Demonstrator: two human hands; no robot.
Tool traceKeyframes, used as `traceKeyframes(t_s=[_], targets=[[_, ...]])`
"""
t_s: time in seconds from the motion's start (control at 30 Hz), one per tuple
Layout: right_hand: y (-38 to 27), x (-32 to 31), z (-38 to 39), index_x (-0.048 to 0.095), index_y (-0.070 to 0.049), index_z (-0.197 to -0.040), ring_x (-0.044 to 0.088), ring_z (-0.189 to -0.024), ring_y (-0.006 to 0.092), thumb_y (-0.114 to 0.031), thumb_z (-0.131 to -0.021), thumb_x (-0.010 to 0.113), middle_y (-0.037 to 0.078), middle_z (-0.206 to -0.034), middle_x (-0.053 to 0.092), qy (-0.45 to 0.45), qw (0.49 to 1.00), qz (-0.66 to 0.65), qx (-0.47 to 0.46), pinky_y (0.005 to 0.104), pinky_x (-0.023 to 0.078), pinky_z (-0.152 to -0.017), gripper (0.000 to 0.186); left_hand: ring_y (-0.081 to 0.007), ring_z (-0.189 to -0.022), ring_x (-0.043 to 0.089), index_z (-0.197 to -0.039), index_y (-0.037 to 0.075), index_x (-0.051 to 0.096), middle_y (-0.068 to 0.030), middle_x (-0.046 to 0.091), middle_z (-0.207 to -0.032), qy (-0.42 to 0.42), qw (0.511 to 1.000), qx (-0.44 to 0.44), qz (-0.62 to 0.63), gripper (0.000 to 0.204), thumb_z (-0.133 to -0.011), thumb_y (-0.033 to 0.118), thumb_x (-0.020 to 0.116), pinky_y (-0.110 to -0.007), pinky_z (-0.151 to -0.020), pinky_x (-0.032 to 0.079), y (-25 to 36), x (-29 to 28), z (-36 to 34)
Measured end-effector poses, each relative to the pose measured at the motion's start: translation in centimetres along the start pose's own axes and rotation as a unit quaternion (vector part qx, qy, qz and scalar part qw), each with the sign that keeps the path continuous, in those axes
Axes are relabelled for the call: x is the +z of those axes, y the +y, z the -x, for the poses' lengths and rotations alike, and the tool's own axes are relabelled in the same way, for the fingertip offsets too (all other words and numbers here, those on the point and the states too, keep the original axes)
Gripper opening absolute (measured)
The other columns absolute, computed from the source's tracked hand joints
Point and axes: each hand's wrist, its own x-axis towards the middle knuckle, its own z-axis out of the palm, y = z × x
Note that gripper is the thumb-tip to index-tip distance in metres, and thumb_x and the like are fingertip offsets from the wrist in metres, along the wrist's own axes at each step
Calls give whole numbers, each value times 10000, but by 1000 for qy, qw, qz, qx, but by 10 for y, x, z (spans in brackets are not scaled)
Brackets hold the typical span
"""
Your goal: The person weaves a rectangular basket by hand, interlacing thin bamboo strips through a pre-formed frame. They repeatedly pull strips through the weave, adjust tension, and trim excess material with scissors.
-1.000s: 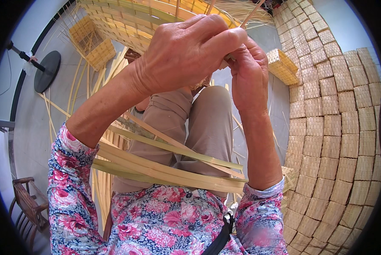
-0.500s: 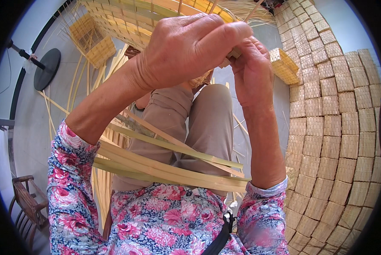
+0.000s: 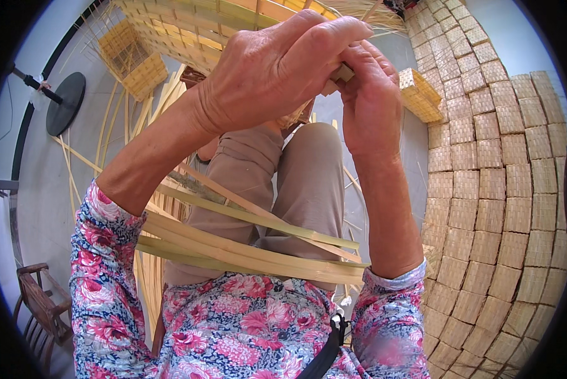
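A pale yellow woven bamboo basket (image 3: pixel 182 31) is held up in front of me, its open lattice showing left of my hands. My left hand (image 3: pixel 277 72) is closed at the basket's near corner, with its thumb and forefinger reaching over to the right. Against it my right hand (image 3: pixel 373 101) is pinched at the same corner, fingers bent. A small bit of pale bamboo (image 3: pixel 341 74) shows between the two hands; the fingertips' exact grip is hidden. Long split bamboo strips (image 3: pixel 258 259) lie across my lap, below both wrists.
Stacked woven baskets (image 3: pixel 486 208) form a wall along the right. A small basket (image 3: pixel 420 96) stands before them. At the far left are an unfinished basket (image 3: pixel 146 74) and a black round stand base (image 3: pixel 67 104). A wooden chair (image 3: pixel 43 303) is at lower left; loose strips litter the floor.
The held basket has tilted slightly, and its lattice sits a little differently. My left thumb and forefinger have shifted upward at the corner, while the right hand moved slightly left.
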Motion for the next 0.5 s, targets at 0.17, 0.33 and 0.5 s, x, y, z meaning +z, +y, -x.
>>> traceKeyframes(t_s=[0.17, 0.33, 0.5], targets=[[3, -8, -2, 688, -21, -946, 630, -797, 82, -166, -990, 507, 37, -889, 686, -10, 999, -33, 17, 245, 505, -719, 236, -215, -871, 712, -1278, 87, 574, -63, 681, -1084, -30, 998, 31, -38, 521, -792, -7, 736, -298, -667, 608, -1, -2, -2], [1, -15, -2, 686, 2, -988, 641, -867, 118, -142, -983, 491, 72, -979, 686, -21, 996, -55, 64, 255, 506, -764, 242, -204, -837, 707, -1281, 116, 574, -35, 672, -1066, -32, 998, 25, -48, 553, -777, 116, 800, -300, -647, 602, 4, 3, -2], [-4, -11, -2, 687, 15, -1039, 641, -901, 143, -141, -974, 482, 85, -1016, 686, -18, 995, -61, 74, 266, 501, -799, 266, -196, -791, 699, -1286, 127, 573, -35, 658, -1035, -38, 995, 28, -83, 617, -736, 204, 843, -294, -608, 588, 13, 0, -11]])
